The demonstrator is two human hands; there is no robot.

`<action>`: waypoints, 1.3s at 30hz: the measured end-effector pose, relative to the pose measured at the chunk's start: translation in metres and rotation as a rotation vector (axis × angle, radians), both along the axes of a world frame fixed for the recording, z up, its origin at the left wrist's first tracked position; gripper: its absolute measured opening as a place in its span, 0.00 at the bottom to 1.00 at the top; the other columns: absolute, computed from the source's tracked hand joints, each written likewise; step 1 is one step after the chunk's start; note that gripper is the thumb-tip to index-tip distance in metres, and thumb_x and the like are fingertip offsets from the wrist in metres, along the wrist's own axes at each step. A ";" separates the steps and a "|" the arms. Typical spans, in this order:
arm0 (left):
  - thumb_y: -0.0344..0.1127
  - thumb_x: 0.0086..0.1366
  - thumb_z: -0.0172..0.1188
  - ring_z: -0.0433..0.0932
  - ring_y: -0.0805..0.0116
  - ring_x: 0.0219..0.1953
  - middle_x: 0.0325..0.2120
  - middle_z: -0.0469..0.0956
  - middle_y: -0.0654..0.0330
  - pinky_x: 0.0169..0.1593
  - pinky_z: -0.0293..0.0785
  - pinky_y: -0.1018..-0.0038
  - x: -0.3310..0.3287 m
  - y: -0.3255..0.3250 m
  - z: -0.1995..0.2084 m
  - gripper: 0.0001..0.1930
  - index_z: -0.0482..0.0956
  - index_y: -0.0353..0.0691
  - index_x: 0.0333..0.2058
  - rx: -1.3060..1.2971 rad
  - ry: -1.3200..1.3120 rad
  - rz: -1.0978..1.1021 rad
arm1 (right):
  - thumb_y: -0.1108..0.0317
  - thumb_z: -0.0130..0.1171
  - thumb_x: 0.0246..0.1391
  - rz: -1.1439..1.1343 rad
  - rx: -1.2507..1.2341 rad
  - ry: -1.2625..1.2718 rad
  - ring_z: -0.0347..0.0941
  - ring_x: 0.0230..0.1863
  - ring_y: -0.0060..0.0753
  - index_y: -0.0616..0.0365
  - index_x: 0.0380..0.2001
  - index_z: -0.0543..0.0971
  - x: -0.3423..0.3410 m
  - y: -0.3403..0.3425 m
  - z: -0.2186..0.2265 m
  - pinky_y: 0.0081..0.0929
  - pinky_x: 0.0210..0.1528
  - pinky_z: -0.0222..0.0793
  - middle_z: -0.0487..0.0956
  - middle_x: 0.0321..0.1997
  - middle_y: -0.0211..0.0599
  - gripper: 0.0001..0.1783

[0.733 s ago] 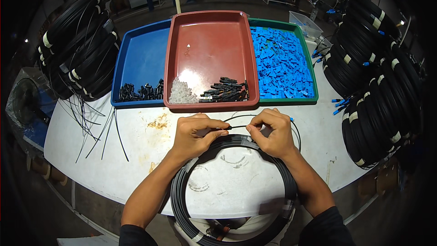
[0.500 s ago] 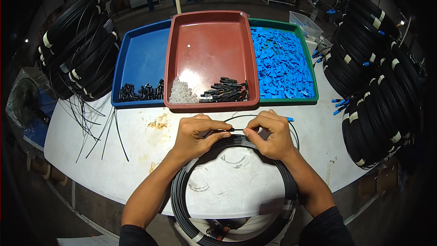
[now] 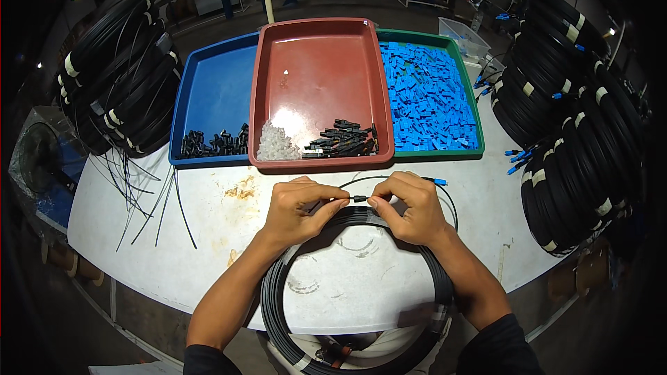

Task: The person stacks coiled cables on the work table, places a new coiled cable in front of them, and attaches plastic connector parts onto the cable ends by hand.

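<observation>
One small black fitting is sitting between the left hand and the right hand, just beyond the coil's far side. Both hands' fingers are pinching at its opposite ends, probably keeping it steady and in line. The black cable coil is overhanging the table's near edge between the forearms, presumably keeping its loose cable within reach. A blue connector is resting beyond the right hand.

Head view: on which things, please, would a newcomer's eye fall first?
Probably on the bright blue pieces heaped in the green tray, right of the red tray. Next comes the large black coil in front, with a small black piece in the grip of left hand and right hand near its far side. Black cable stacks rise at both sides.
</observation>
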State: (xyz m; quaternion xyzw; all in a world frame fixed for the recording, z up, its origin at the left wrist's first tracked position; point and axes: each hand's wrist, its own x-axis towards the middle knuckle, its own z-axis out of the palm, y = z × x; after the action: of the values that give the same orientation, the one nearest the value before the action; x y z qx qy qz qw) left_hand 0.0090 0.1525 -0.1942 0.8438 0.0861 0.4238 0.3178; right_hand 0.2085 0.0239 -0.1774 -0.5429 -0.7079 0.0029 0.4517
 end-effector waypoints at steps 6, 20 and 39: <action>0.27 0.53 0.74 0.79 0.70 0.21 0.24 0.86 0.59 0.29 0.72 0.74 0.001 -0.002 0.006 0.08 0.90 0.39 0.33 0.096 0.030 -0.065 | 0.71 0.71 0.49 0.106 0.011 0.003 0.79 0.31 0.44 0.61 0.36 0.83 -0.010 -0.001 0.004 0.34 0.35 0.75 0.82 0.31 0.42 0.11; 0.28 0.50 0.77 0.80 0.69 0.20 0.23 0.86 0.61 0.28 0.72 0.74 -0.002 -0.003 0.007 0.07 0.89 0.41 0.30 0.227 -0.006 -0.082 | 0.75 0.68 0.51 0.206 -0.013 -0.018 0.79 0.33 0.44 0.62 0.37 0.83 -0.008 0.001 0.002 0.35 0.36 0.75 0.82 0.33 0.41 0.09; 0.33 0.63 0.66 0.86 0.69 0.35 0.36 0.88 0.54 0.37 0.78 0.72 0.000 0.032 0.044 0.11 0.88 0.37 0.42 -0.082 0.295 0.164 | 0.74 0.66 0.51 0.201 -0.040 0.004 0.80 0.34 0.42 0.60 0.33 0.83 -0.003 0.002 -0.007 0.34 0.37 0.77 0.81 0.33 0.39 0.05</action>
State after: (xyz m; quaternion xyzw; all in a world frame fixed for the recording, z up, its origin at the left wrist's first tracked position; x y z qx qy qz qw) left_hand 0.0086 0.1846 -0.1497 0.8732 0.2176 0.3162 0.3002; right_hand 0.2056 0.0262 -0.1846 -0.4782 -0.7576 0.0635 0.4396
